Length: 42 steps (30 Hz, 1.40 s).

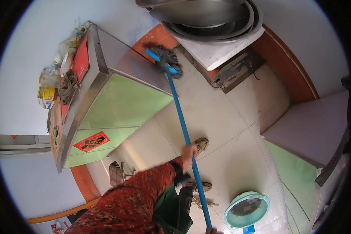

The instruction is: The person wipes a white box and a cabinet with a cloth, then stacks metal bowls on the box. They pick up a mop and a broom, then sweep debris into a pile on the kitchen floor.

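Observation:
My left hand (189,155), below a red floral sleeve, is closed around the blue handle (180,114) of a mop. At the bottom edge, only a small part of my right hand (214,231) shows, around the handle's lower end. The dark grey mop head (171,58) lies on the tiled floor (207,111), in the gap between a green-fronted cabinet (131,102) and a white stand (210,52). A light green plastic basin (266,209) with murky grey water stands on the floor to the right of the handle.
Large metal pans (213,23) are stacked on the stand. Jars (48,93), a dark rag (68,87) and a red mat (81,60) crowd the left counter. Another green-fronted cabinet (298,172) stands at right. A checked stool (117,174) and a straw broom (203,201) are near my feet.

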### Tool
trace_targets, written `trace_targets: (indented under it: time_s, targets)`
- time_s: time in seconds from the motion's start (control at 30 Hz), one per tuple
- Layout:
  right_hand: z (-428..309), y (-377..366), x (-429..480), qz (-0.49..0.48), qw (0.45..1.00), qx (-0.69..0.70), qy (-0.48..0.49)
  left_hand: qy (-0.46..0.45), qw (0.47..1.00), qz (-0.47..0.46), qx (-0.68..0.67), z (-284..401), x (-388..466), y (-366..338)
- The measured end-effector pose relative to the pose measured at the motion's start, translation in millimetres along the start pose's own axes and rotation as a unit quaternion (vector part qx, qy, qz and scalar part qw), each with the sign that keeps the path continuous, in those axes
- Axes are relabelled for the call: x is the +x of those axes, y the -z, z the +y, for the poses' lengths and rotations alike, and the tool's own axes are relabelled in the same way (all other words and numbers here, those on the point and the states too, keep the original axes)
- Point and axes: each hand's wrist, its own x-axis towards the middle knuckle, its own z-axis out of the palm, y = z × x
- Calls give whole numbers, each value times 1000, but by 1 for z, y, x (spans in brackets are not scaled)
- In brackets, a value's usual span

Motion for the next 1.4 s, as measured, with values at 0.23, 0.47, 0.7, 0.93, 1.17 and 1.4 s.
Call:
trace_targets:
  time_s: [0.23,0.47,0.7,0.93,1.17,1.4]
  targets:
    - [69,70,-213,-164,965,-161,-127,228,971,-17,-73,-78,-186,-22]
    - [2,9,-36,-87,995,34,-28,11,999,32,-15,7,-40,-22]
    - [-73,-10,38,-198,904,372,-73,-66,991,74,94,97,52,12]
    - [55,6,-183,-127,980,87,-126,33,997,47,52,-53,-152,15]
    - [18,52,-290,-143,960,100,-218,206,973,-60,84,-77,-290,39]
    - [-65,52,-217,-109,967,164,-161,5,988,-111,103,-4,-159,45]
